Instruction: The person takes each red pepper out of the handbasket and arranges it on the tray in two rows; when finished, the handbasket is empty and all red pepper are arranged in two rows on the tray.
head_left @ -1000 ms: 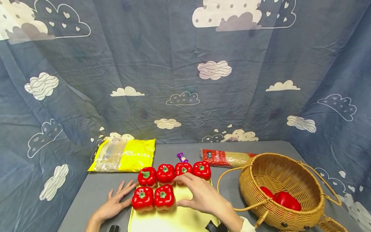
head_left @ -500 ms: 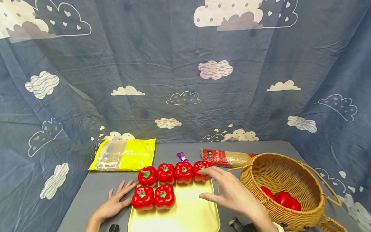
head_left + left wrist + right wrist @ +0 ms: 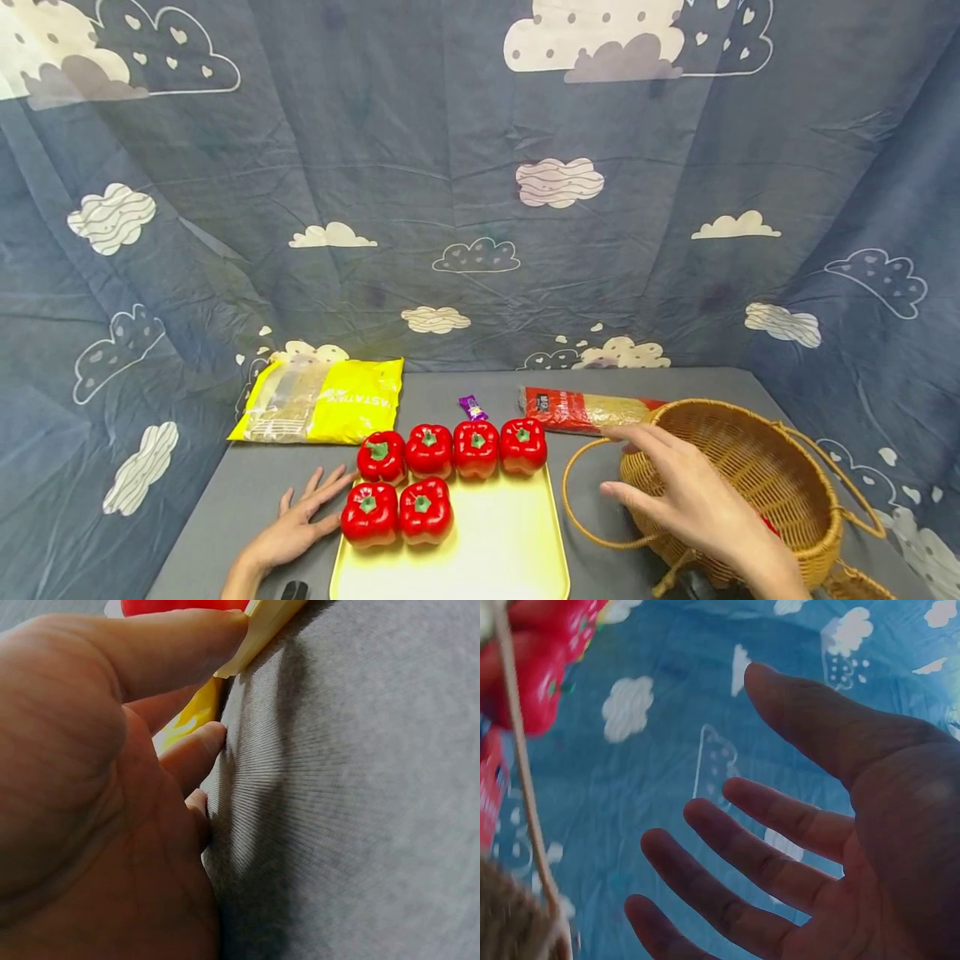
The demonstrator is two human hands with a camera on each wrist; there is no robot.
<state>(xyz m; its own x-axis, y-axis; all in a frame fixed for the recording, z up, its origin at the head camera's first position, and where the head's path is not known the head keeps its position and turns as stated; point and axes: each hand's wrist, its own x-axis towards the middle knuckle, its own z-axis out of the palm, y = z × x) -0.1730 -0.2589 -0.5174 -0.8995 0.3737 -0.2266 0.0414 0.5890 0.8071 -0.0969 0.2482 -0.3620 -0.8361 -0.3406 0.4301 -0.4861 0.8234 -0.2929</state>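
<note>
The left hand (image 3: 296,525) lies at the left edge of the yellow tray (image 3: 510,542), its fingers spread; in the left wrist view the thumb touches the tray's rim (image 3: 259,634). Over the near left rim of the wicker basket (image 3: 641,500) hangs the right hand (image 3: 693,492), fingers apart and holding nothing. Several red peppers with green stems stand on the tray: a back row, with its rightmost pepper (image 3: 522,446), and two in front, one of them a pepper (image 3: 426,510). A bit of red shows inside the basket, mostly hidden by the right hand.
Behind the tray lie a yellow bag (image 3: 352,400) at left, a small purple wrapped sweet (image 3: 472,407) and a red pasta pack (image 3: 562,408) beside the basket. A basket handle (image 3: 573,508) loops out towards the tray. A cloud-printed curtain (image 3: 480,200) hangs behind the table.
The right hand has moved right, from over the back-row peppers to the basket, and now covers most of the red peppers inside. The left hand has stayed in place.
</note>
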